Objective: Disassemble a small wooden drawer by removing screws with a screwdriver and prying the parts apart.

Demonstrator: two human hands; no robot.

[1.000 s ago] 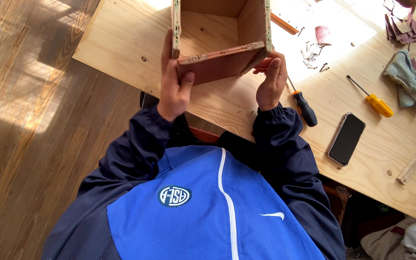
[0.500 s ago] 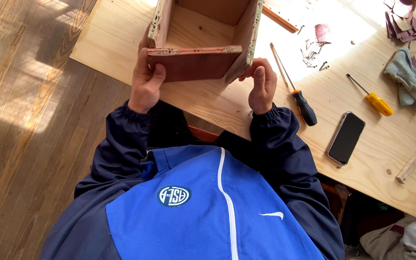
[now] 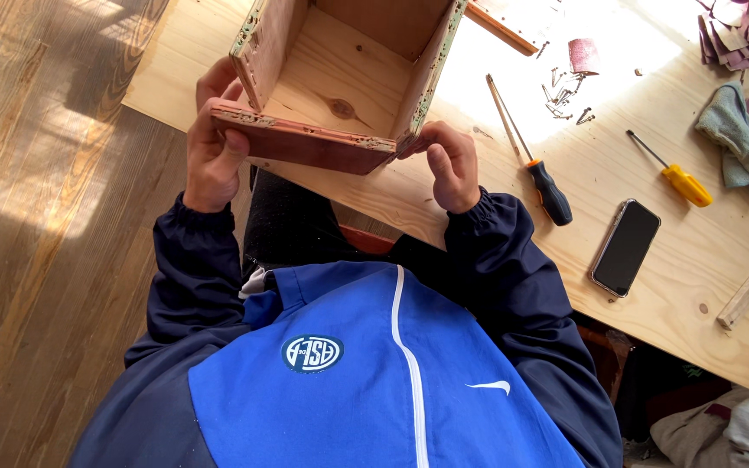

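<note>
- Wooden box [image 3: 340, 82]: open-topped, reddish outside, pale inside, its rims rough with flaking paint; it is at the near edge of the worktable [image 3: 652, 260], tilted toward the wearer.
- Left hand [image 3: 211, 156]: clamped on the near-left corner of the box, thumb over the front board.
- Right hand [image 3: 451, 163]: fingers curled together at the near-right corner, touching the side wall; a firm grip cannot be told.
- Step in hand, as judged: steadying and turning the box for inspection of its near board.
- Next move, as judged: calls for an even two-handed hold, since the box overhangs the edge.
- To the right: black-handled screwdriver [image 3: 550, 192], yellow-handled screwdriver [image 3: 685, 185], phone [image 3: 625, 247], loose screws [image 3: 565, 95], grey cloth [image 3: 743, 147].
</note>
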